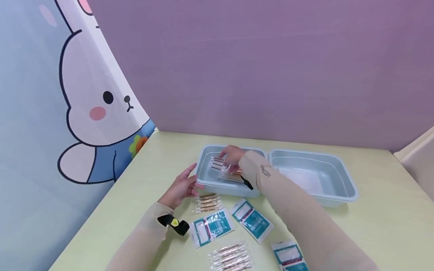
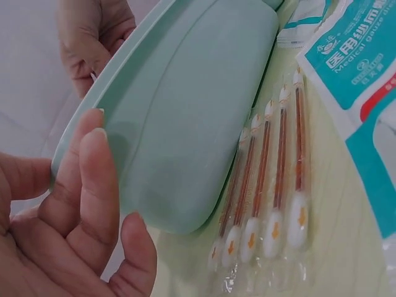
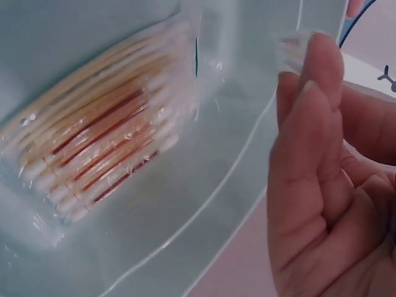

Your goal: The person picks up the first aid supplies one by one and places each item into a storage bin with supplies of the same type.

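My right hand (image 1: 234, 155) reaches into the left of two light-blue plastic basins (image 1: 226, 189). Its fingertips pinch a clear pack of cotton swabs (image 1: 217, 163) by the plastic; in the right wrist view mostly a corner of the held pack (image 3: 289, 51) shows beside the fingers. Below it, on the basin floor, lie stacked swab packs (image 3: 111, 133) with brown and pale sticks. At the basin's left side is my left hand (image 1: 181, 188), fingers loosely extended. In the left wrist view its thumb tip meets the rim and its fingers (image 2: 96, 185) lie along the outer wall.
The second basin (image 1: 333, 195) stands right beside the first, with whitish packets (image 1: 300, 178) on its floor. In front lie two swab packs (image 1: 208, 203) (image 1: 231, 258) and three teal-and-white medical gauze packets (image 1: 213, 227) (image 1: 252, 221) (image 1: 290, 258). A purple wall (image 1: 271, 75) rises behind the table.
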Demonstrator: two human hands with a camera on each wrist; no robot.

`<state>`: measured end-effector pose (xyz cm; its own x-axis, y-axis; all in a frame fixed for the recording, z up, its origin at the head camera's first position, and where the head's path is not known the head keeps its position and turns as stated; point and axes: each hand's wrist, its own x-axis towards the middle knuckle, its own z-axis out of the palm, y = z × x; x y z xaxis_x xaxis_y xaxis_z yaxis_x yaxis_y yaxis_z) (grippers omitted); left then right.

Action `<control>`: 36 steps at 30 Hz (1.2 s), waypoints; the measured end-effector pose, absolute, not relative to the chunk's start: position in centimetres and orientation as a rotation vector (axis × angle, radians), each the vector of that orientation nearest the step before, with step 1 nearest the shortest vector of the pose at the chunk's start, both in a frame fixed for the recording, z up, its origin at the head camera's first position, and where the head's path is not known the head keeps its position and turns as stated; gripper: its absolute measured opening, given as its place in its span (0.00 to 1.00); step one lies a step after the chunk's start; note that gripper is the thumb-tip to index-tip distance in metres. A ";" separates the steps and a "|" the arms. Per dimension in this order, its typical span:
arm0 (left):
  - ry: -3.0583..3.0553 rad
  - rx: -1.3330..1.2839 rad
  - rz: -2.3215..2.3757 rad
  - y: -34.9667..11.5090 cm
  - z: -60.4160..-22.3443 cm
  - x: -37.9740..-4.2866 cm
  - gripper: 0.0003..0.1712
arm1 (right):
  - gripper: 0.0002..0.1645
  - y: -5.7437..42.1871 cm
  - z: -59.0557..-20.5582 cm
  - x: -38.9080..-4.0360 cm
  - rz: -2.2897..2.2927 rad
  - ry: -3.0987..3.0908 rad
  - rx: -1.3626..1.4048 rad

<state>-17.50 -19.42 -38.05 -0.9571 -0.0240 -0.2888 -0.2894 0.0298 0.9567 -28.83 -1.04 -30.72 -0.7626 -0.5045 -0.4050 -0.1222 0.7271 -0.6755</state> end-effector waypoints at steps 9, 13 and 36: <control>2.100 -0.339 2.051 -19.6 -38.1 -17.5 0.31 | 0.23 -1.4 -31.1 -28.7 -0.866 2.317 -0.435; 2.077 -0.338 2.055 -19.6 -38.3 -17.2 0.31 | 0.24 -1.5 -31.2 -28.6 -0.841 2.329 -0.406; 2.070 -0.327 2.023 -20.2 -37.9 -17.1 0.31 | 0.12 0.4 -30.9 -21.8 -0.703 2.473 -1.001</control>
<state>-17.05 -20.22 -37.90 -0.9491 -0.0005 -0.3148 -0.3148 0.0230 0.9489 -21.84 0.37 -30.94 -0.6739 -0.7220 -0.1567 -0.5317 0.6212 -0.5757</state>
